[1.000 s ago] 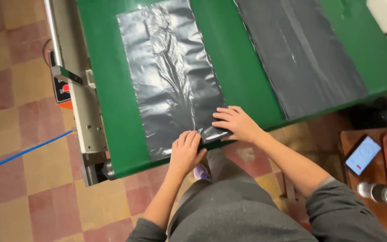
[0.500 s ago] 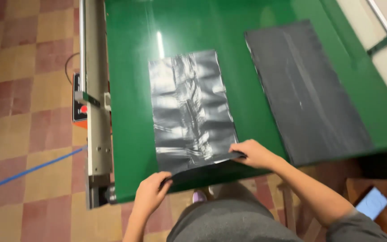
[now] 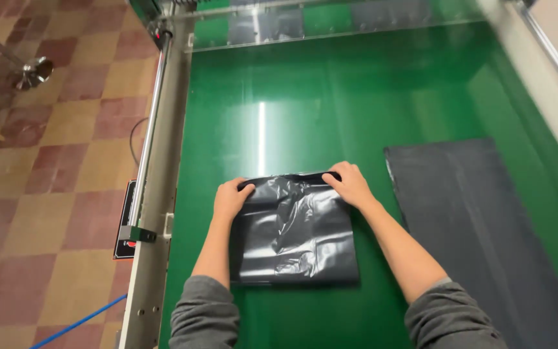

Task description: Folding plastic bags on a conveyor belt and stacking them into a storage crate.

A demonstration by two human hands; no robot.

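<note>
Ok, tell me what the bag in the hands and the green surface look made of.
Bag: thin black plastic film, glossy, by its crinkles and patchy highlights. Green surface: smooth, faintly shiny, likely a rubber or PVC belt, since it mirrors a light streak; exact material unclear. Left hand and right hand grip the bag's far edge.

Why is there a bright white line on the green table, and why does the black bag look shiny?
In the head view, the white streak on the green table is glare from a light overhead; the folded black bag, held by the left hand and right hand, shines because its crinkles catch that light; the flat dark sheet looks dull.
</note>
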